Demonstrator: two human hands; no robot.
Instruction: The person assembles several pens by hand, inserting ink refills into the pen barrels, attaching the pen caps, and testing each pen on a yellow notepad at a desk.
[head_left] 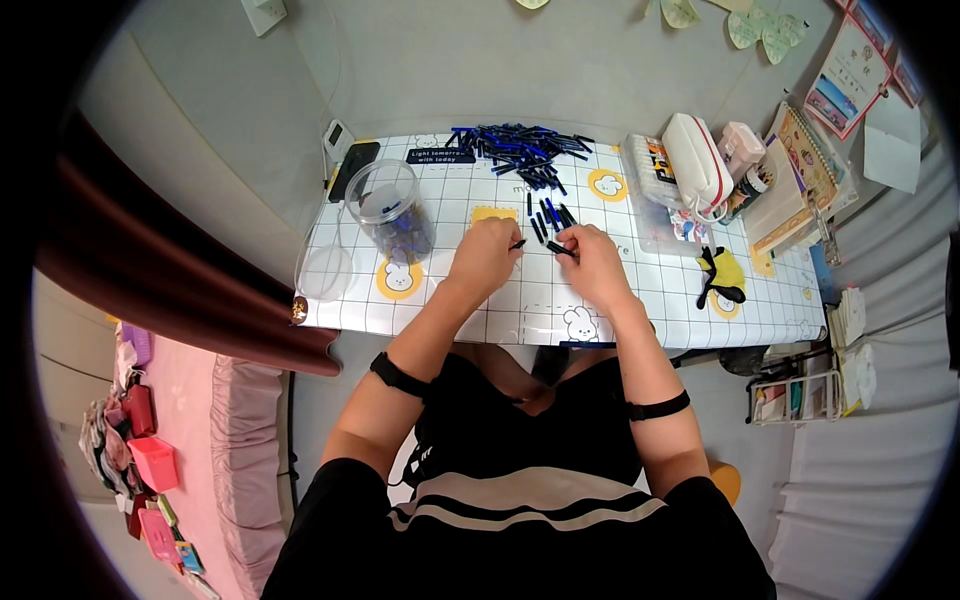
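My left hand (487, 252) is closed, with a short dark ink cartridge (518, 244) between thumb and fingertips. Just to its right, my right hand (595, 265) pinches another dark cartridge (561, 249). Several loose black and blue cartridges (548, 215) lie on the table between and beyond the hands. Farther back is a large heap of the same cartridges (520, 148). Left of my left hand stands a clear round jar (383, 207) with a bluish mass of small pieces inside; its contents are blurred.
The table (460, 320) has a white grid cover with rabbit prints. A dark phone (354, 170) lies at the back left. On the right are a clear box (655, 225), a white pencil case (696, 160), upright notebooks (800, 180) and a yellow-and-black soft item (724, 274).
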